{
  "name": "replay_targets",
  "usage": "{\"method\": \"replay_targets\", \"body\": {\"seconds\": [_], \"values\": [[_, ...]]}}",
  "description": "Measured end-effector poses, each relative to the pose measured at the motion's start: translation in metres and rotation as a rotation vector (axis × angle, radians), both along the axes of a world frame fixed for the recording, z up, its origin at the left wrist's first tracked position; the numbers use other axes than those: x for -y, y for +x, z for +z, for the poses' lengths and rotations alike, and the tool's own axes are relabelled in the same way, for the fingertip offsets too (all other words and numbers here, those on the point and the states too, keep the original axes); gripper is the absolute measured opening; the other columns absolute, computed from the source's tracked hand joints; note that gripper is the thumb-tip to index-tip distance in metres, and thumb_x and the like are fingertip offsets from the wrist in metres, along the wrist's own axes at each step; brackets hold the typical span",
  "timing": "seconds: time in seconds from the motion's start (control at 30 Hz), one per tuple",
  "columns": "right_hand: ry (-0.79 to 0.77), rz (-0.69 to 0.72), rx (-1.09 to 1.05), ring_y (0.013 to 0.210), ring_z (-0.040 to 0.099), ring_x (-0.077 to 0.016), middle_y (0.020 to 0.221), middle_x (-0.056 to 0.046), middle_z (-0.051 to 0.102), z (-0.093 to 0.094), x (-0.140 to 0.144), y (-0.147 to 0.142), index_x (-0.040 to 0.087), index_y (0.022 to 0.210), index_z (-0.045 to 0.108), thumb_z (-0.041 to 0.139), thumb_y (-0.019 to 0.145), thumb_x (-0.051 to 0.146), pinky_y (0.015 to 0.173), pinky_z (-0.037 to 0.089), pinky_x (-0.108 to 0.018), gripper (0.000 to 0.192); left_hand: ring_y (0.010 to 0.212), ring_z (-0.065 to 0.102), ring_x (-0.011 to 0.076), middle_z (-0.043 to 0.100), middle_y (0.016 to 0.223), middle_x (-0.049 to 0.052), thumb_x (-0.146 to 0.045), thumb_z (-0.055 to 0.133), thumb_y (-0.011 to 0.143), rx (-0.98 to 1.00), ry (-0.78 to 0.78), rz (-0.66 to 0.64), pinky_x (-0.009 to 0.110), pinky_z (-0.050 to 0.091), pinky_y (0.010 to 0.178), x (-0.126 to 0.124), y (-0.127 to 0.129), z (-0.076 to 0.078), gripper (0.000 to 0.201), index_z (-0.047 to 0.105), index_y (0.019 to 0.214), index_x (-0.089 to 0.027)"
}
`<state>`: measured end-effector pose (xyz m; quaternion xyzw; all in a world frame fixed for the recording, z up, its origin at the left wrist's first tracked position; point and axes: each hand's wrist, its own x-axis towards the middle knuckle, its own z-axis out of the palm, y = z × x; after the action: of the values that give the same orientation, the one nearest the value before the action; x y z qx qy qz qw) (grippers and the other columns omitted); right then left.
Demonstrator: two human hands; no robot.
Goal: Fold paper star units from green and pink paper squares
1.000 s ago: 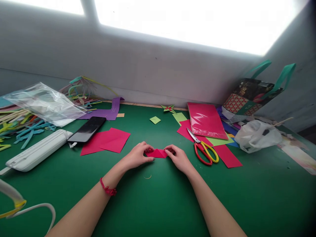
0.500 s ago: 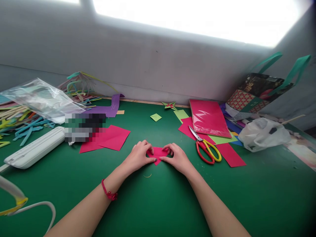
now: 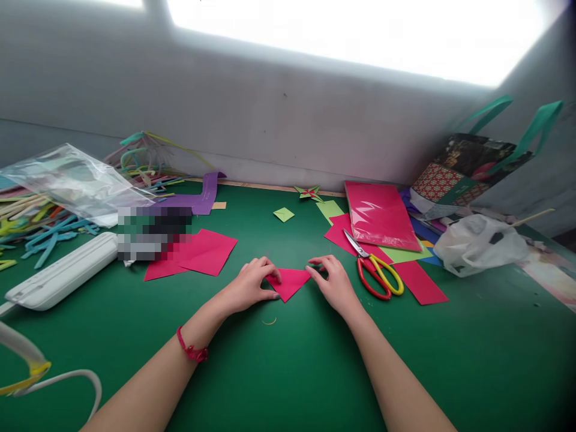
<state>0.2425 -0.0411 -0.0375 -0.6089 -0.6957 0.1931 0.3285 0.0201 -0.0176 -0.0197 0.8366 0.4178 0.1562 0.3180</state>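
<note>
A small red sheet of paper [image 3: 290, 283], folded into a triangle with its point toward me, lies on the green tabletop. My left hand [image 3: 252, 285] grips its left corner between thumb and fingers, which cover that part. At the opposite corner, the thumb and fingertips of my right hand [image 3: 330, 282] pinch the tip of the paper. Just below it lies a thin yellowish scrap [image 3: 269, 322]. Farther back are a folded green paper square [image 3: 284, 214] and a green and red paper star [image 3: 308, 192].
Scissors [image 3: 377, 273] with red and yellow handles lie to the right beside a red paper pack [image 3: 382, 216] and a crumpled plastic bag [image 3: 481, 243]. Leftward are loose red sheets [image 3: 209, 252], a white elongated device [image 3: 63, 273] and a clear plastic sleeve [image 3: 76, 180] over colourful strips.
My right hand has shifted from the paper's middle out to its right corner, uncovering more of the triangle. My left thumb has drawn back slightly to the left.
</note>
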Motion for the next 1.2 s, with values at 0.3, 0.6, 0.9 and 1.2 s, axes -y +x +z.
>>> {"method": "replay_targets", "body": {"seconds": [0.3, 0.6, 0.9, 1.2], "values": [[-0.051, 0.109, 0.189, 0.069, 0.049, -0.0171, 0.069, 0.000, 0.052, 0.003, 0.006, -0.010, 0.023, 0.081, 0.055, 0.055, 0.074, 0.039, 0.061, 0.041, -0.029, 0.017, 0.094, 0.045, 0.0190, 0.049, 0.094, 0.000, -0.029, 0.055, 0.072, 0.029, -0.066, -0.038, 0.032, 0.034, 0.083, 0.002, -0.003, 0.005, 0.018, 0.058, 0.090, -0.028], [-0.129, 0.141, -0.001, 0.082, 0.053, -0.0170, 0.093, -0.003, 0.053, 0.013, 0.018, -0.020, 0.026, 0.101, 0.052, 0.052, 0.076, 0.030, 0.069, 0.043, -0.029, 0.025, 0.109, 0.036, 0.0228, 0.040, 0.117, 0.002, -0.024, 0.055, 0.073, 0.002, 0.030, -0.002, 0.043, 0.028, 0.093, 0.004, -0.004, 0.002, 0.040, 0.047, 0.111, -0.034], [-0.121, -0.057, -0.509, 0.064, 0.051, -0.0135, 0.067, 0.002, 0.051, 0.015, 0.009, -0.017, 0.022, 0.104, 0.053, 0.050, 0.076, 0.031, 0.061, 0.041, -0.025, 0.029, 0.123, 0.027, 0.0212, 0.021, 0.137, 0.004, -0.030, 0.047, 0.080, 0.580, 0.019, 0.359, 0.038, 0.032, 0.096, 0.002, 0.020, -0.005, 0.052, 0.026, 0.128, -0.033], [-0.035, -0.054, -0.571, 0.065, 0.056, -0.0142, 0.069, 0.000, 0.058, 0.020, 0.020, -0.048, 0.020, 0.110, 0.047, 0.048, 0.079, 0.034, 0.064, 0.043, -0.026, 0.033, 0.089, 0.057, 0.0181, 0.061, 0.096, 0.005, -0.036, 0.050, 0.078, 0.868, -0.286, 0.431, 0.030, 0.043, 0.081, 0.019, 0.046, 0.002, 0.026, 0.053, 0.095, -0.018]]}}
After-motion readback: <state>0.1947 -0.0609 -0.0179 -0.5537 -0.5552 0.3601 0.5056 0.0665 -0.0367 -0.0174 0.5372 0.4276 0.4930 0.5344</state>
